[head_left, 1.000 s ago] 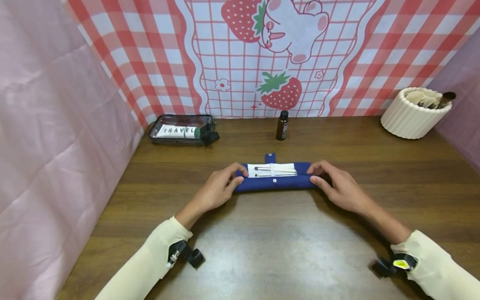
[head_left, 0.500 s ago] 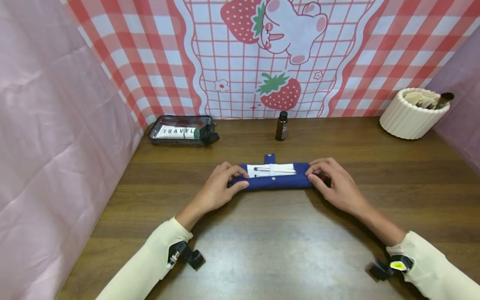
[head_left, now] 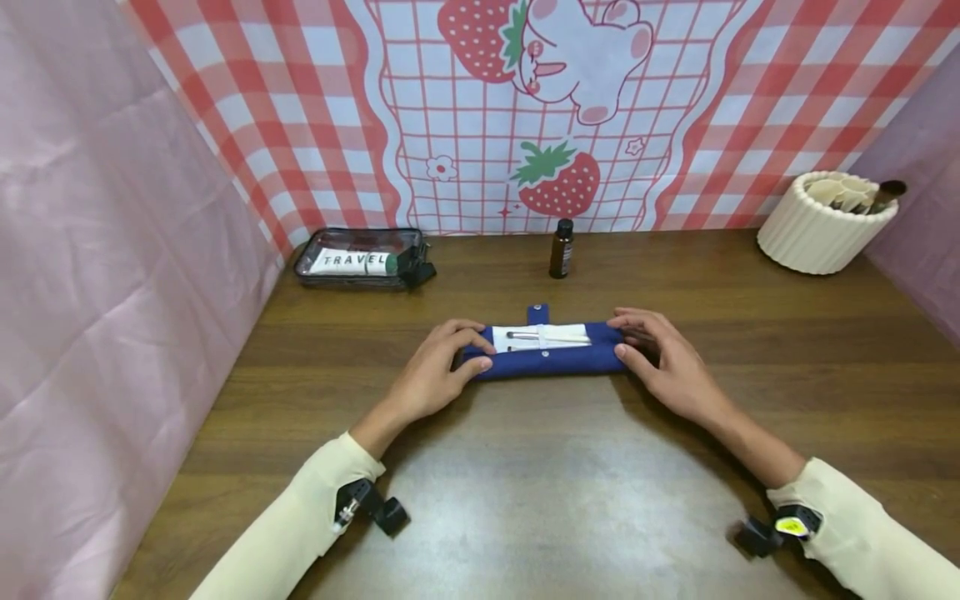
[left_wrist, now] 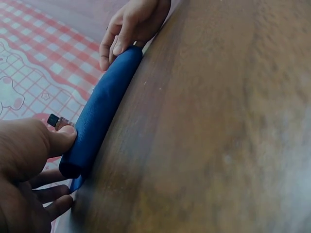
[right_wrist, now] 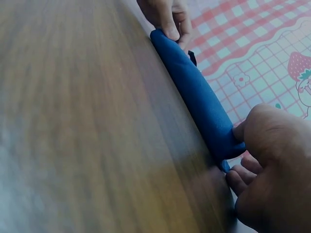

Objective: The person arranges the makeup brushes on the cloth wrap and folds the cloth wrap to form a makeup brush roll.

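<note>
A navy fabric brush roll (head_left: pixel 577 363), partly rolled up, lies across the table in the head view. On its white inner panel a few slim makeup brushes (head_left: pixel 564 338) show under a narrow white band. A snap strap (head_left: pixel 537 315) sticks out from the far side. My left hand (head_left: pixel 433 371) holds the left end, thumb on the near side and fingers over the far part. At the other end my right hand (head_left: pixel 675 367) has its thumb against the rolled edge and its fingers curved beyond. Both wrist views show the rolled tube (left_wrist: pixel 104 104) between the hands.
A clear travel pouch (head_left: pixel 360 260) lies at the back left. Behind the roll stands a small dark bottle (head_left: pixel 561 250). A ribbed white holder with brushes (head_left: pixel 821 229) is at the back right. A checked strawberry cloth (head_left: pixel 558 187) hangs behind the table.
The near edge of the brush roll has turned slightly away from me, covering more of the lower brush. Fingers of both hands now reach farther over its far side.
</note>
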Action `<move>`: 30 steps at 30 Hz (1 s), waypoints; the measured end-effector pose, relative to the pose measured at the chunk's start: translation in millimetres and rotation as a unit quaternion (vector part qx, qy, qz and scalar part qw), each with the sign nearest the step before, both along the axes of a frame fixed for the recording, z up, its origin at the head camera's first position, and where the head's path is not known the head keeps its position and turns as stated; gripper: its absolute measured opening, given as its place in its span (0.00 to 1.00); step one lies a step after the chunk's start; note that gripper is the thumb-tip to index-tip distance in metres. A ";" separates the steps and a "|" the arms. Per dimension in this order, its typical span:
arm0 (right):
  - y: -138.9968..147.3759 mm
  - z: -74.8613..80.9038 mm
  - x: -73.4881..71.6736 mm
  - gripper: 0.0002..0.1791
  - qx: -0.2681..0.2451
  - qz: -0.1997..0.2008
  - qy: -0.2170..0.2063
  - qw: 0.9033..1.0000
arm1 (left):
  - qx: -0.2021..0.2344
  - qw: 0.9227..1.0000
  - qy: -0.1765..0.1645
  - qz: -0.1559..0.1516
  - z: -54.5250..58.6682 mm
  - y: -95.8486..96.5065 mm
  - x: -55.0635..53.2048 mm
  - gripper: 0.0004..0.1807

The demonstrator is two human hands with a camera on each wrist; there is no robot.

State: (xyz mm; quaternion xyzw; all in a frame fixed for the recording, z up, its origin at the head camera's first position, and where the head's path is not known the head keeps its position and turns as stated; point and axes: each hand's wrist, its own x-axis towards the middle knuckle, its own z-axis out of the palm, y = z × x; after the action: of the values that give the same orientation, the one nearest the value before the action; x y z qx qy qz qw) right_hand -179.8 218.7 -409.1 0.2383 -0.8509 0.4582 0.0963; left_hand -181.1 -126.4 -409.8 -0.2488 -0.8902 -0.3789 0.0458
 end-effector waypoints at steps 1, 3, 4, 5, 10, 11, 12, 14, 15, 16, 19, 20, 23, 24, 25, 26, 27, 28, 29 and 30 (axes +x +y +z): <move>-0.2 0.0 0.1 0.18 -0.006 0.003 -0.004 1.000 | 0.000 1.000 0.001 0.001 0.1 -0.1 0.0 0.06; 2.1 -4.5 -2.5 0.15 -0.005 0.004 -0.001 1.000 | -0.002 1.000 0.003 0.005 0.4 -0.1 0.1 0.06; 2.7 -5.1 -2.6 0.14 0.000 0.001 0.003 1.000 | -0.004 1.000 0.004 0.007 0.9 -0.1 0.3 0.07; 3.6 -6.3 -3.1 0.12 0.004 -0.003 0.009 1.000 | -0.005 1.000 0.005 0.009 1.2 -0.1 0.4 0.07; 5.0 -6.0 -2.2 0.07 0.041 -0.034 0.032 0.998 | -0.008 1.000 0.000 0.019 2.6 0.7 1.1 0.08; 5.0 -5.6 -1.6 0.07 0.050 -0.039 0.033 0.997 | -0.008 1.000 -0.003 0.021 2.7 0.9 1.3 0.08; 5.0 -5.2 -1.2 0.06 0.058 -0.042 0.033 0.997 | -0.008 1.000 -0.005 0.021 2.6 1.0 1.4 0.08; 5.4 -4.7 -0.2 0.06 0.072 -0.046 0.030 0.996 | -0.010 1.000 -0.010 0.022 2.1 1.0 1.7 0.09; 5.6 -4.6 0.1 0.07 0.079 -0.047 0.028 0.995 | -0.011 1.000 -0.013 0.022 1.9 1.0 2.0 0.09; 5.6 -4.4 0.4 0.07 0.085 -0.047 0.026 0.995 | -0.011 1.000 -0.015 0.023 1.6 1.0 2.0 0.09; 5.9 -4.3 0.3 0.07 0.094 -0.043 0.022 0.994 | -0.017 0.999 -0.015 0.023 1.0 1.2 2.1 0.08; 5.9 -4.1 0.4 0.07 0.096 -0.041 0.021 0.994 | -0.019 0.999 -0.014 0.024 1.0 1.4 2.2 0.08; 5.7 -3.8 0.6 0.05 0.103 -0.035 0.012 0.994 | -0.026 0.999 -0.008 0.023 0.9 2.1 2.1 0.07; 5.6 -3.6 0.8 0.05 0.106 -0.034 0.008 0.994 | -0.028 0.999 -0.007 0.023 1.0 2.4 2.0 0.07; 5.5 -3.3 1.1 0.05 0.108 -0.033 0.003 0.994 | -0.030 0.999 -0.005 0.022 1.1 2.6 2.2 0.07; 5.2 -3.0 1.5 0.04 0.109 -0.032 -0.003 0.994 | -0.032 0.999 -0.005 0.020 1.1 2.7 2.2 0.07; 5.2 -2.7 1.8 0.04 0.111 -0.032 -0.009 0.993 | -0.034 0.999 -0.005 0.017 1.2 2.6 2.3 0.07; 5.0 -2.3 2.1 0.04 0.111 -0.032 -0.013 0.993 | -0.037 0.999 -0.006 0.013 1.4 2.6 2.5 0.06; 4.7 -1.9 2.4 0.04 0.111 -0.032 -0.017 0.993 | -0.040 0.999 -0.008 0.007 1.6 2.6 2.8 0.06; 4.6 -1.6 2.5 0.04 0.111 -0.033 -0.020 0.993 | -0.045 0.999 -0.011 0.001 1.8 2.4 3.2 0.08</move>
State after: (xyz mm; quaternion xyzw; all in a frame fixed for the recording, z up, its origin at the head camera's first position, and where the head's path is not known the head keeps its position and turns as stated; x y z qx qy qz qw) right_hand -177.3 223.2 -410.7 0.2097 -0.9056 0.3623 0.0676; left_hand -177.9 -124.0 -407.9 -0.2457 -0.9068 -0.3416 0.0252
